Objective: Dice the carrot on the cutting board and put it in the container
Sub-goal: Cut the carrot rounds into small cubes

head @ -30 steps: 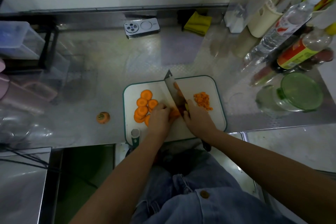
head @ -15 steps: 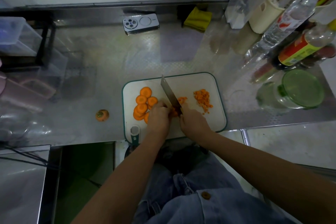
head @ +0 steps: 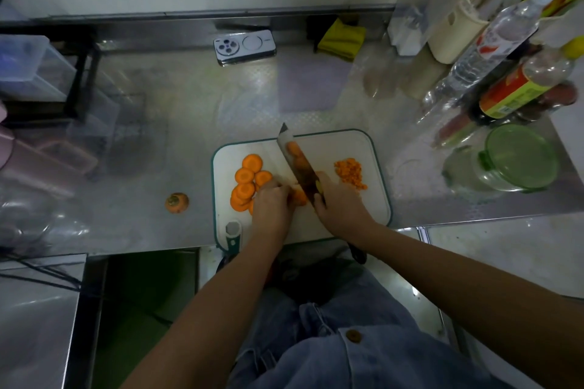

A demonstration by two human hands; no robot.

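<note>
Left hand (head: 272,206) pinches carrot pieces (head: 298,196) on the cutting board (head: 373,199) while right hand (head: 339,202) grips the knife (head: 298,164).

Phone (head: 245,47) camera-side up at the back of the counter (head: 177,110), yellow cloth (head: 343,38) to its right. 2 at far right: clear bottle (head: 493,44), red-label bottle (head: 518,88).

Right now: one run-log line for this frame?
phase: dicing | right hand: grips knife | left hand: holds carrot piece | slices: left of knife | dice pile: right of knife
</note>
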